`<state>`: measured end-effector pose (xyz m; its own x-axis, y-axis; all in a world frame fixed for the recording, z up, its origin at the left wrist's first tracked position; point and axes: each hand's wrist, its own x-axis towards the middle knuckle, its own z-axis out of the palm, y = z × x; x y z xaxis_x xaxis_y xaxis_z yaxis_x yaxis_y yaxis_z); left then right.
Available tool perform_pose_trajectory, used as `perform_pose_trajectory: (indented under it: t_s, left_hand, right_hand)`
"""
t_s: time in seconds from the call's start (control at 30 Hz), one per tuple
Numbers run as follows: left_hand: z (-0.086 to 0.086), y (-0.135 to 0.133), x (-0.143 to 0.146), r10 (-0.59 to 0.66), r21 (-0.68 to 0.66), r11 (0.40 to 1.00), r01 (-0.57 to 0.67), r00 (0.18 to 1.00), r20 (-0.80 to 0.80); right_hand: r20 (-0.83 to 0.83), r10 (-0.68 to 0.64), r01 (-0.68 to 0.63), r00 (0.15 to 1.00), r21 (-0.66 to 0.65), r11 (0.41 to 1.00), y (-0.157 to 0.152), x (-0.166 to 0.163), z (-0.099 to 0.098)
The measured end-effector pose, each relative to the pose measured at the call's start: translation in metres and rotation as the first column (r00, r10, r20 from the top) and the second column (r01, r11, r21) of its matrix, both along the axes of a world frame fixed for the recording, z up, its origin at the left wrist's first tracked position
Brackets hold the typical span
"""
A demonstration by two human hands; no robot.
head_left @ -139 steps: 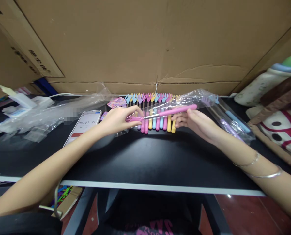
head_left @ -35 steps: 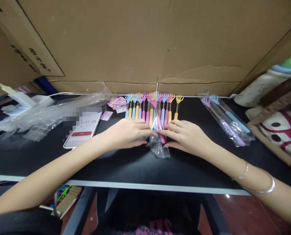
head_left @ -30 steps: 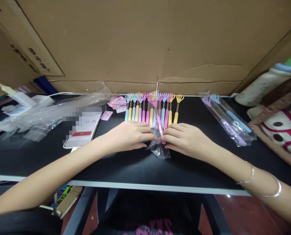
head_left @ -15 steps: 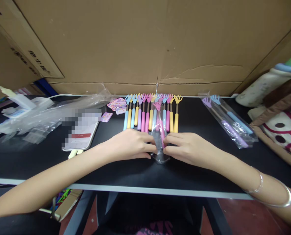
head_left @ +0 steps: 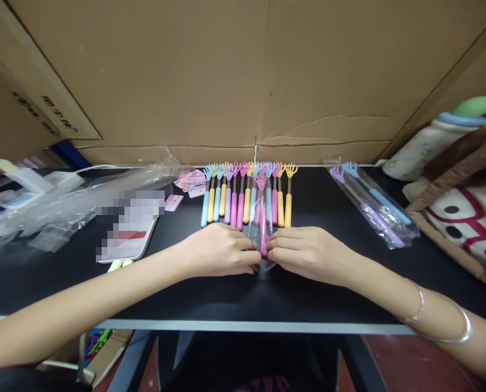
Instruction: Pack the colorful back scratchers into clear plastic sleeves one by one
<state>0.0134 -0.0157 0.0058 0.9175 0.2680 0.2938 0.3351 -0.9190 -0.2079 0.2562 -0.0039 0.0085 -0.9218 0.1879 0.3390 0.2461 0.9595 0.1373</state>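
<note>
A pink back scratcher (head_left: 263, 231) with a claw-shaped head lies inside a clear plastic bag (head_left: 253, 220), pointing away from me. My left hand (head_left: 222, 250) pinches the bag's near left edge; its thumb is beneath the curled fingers. From the other side my right hand (head_left: 304, 250) grips the bag near the handle's end, fingers bent together. Just beyond the hands, several loose back scratchers (head_left: 227, 204) in blue, yellow, purple and pink lie side by side. The bag covers part of that row.
Two bagged back scratchers (head_left: 384, 198) lie at the right, beside a fabric bag (head_left: 435, 239) and a bottle (head_left: 426, 144). Small printed cards (head_left: 190, 179), a phone (head_left: 134, 234), empty plastic bags (head_left: 104, 190) and a power strip (head_left: 38, 188) are at the left. Cardboard (head_left: 186, 81) stands behind.
The pink back scratcher and its bag now lie straighter, with the handle's end nearer me between both hands. My right hand has shifted slightly left. The whole view has tilted a little.
</note>
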Motion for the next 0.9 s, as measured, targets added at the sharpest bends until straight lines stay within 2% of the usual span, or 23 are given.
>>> perform_pose_trajectory:
  t_s: [0.17, 0.27, 0.37, 0.5, 0.6, 0.73, 0.9]
  left_hand:
    - [0.000, -0.001, 0.004, 0.024, 0.051, 0.998, -0.026, 0.999, 0.041]
    - [0.001, -0.003, 0.008, 0.064, 0.042, 0.997, -0.067, 0.995, 0.072]
    - [0.003, -0.004, 0.008, 0.124, -0.081, 0.990, -0.117, 0.988, 0.090]
    - [0.005, -0.002, 0.007, 0.164, -0.277, 0.952, -0.129, 0.980, 0.109]
    - [0.006, 0.001, 0.006, 0.208, -0.406, 0.902, -0.146, 0.972, 0.113]
    - [0.003, 0.005, 0.007, 0.308, -0.583, 0.793, -0.175, 0.942, 0.136]
    - [-0.005, 0.007, 0.010, 0.379, -0.740, 0.665, -0.105, 0.901, 0.213]
  right_hand:
    - [-0.031, -0.015, 0.013, 0.999, -0.056, 0.998, 0.001, -0.001, 0.001]
    - [-0.074, -0.045, 0.033, 0.996, -0.156, 0.987, 0.001, -0.001, 0.002]
    - [-0.048, -0.091, 0.072, 0.995, -0.303, 0.950, 0.001, 0.001, 0.004]
    - [0.007, -0.104, 0.096, 0.995, -0.446, 0.890, 0.003, 0.003, 0.005]
    - [-0.033, -0.117, 0.083, 0.993, -0.520, 0.850, 0.005, 0.002, 0.002]
    - [-0.134, -0.192, 0.067, 0.972, -0.628, 0.775, 0.008, 0.000, -0.003]
    - [-0.188, -0.282, 0.057, 0.941, -0.734, 0.677, 0.010, -0.004, -0.008]
